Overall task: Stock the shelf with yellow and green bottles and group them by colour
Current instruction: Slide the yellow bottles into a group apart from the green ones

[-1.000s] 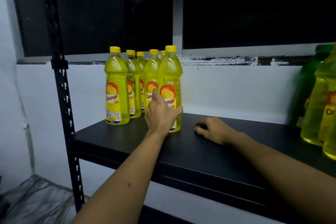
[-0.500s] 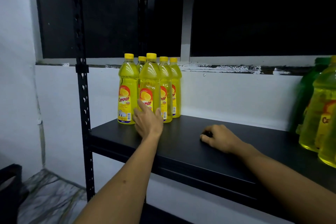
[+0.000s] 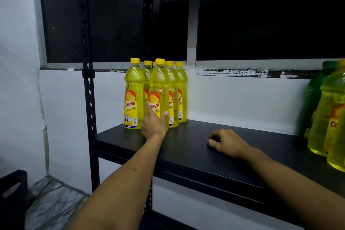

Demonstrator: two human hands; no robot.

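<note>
Yellow bottles (image 3: 158, 91) stand upright in a tight cluster at the left end of the black shelf (image 3: 233, 160), close to the white wall behind it. Six yellow caps can be counted, one of them mostly hidden behind the front bottles. The front-left bottle (image 3: 133, 95) stands just beside the shelf's perforated black upright (image 3: 89, 99), its red and yellow label facing the camera (the brand text reads roughly "Cammer").

The left hand (image 3: 154, 123) reaches forward over the shelf edge and wraps the lower part of the front-middle bottle: the thumb lies on the bottle's right side and the index finger runs up across its label, so the hand is grasping that bottle near its base. The bottle is upright, and whether its base is touching the shelf cannot be told, since the hand covers it.

The right hand (image 3: 226, 142) rests on the bare middle of the shelf, well apart from the cluster, fingers curled under into a loose fist with nothing visibly in it.

At the far right edge of the view, more yellow bottles (image 3: 330, 114) stand near the front of the same shelf, blurred and cut off by the frame, with a green bottle (image 3: 315, 91) just behind them.

A dark crate (image 3: 13, 198) sits on the marbled floor at lower left.
</note>
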